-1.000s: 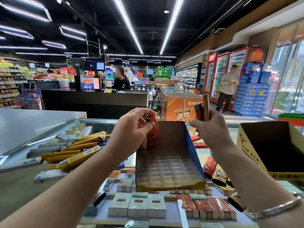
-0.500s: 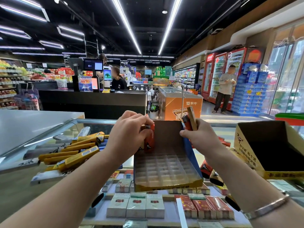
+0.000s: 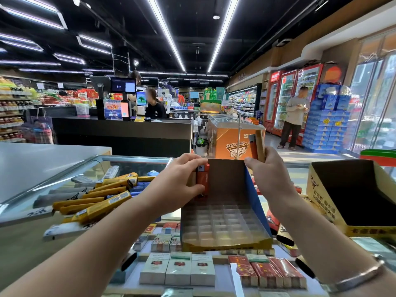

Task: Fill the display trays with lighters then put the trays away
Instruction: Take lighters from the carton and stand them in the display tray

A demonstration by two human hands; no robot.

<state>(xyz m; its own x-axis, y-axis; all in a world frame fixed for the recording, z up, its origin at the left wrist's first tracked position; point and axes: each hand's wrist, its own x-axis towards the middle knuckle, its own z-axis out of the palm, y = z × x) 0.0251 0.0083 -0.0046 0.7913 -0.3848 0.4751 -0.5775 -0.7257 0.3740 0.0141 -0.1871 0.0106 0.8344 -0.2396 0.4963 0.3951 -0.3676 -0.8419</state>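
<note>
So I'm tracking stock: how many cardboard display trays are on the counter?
2. One display tray stands in the middle between the hands, nearly empty. The second tray sits at the right edge, partly cut off. Others may be out of frame.

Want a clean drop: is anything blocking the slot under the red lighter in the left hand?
Nothing visible. The left hand holds the red lighter at the display tray's back-left corner; the clear slots below look empty.
</note>
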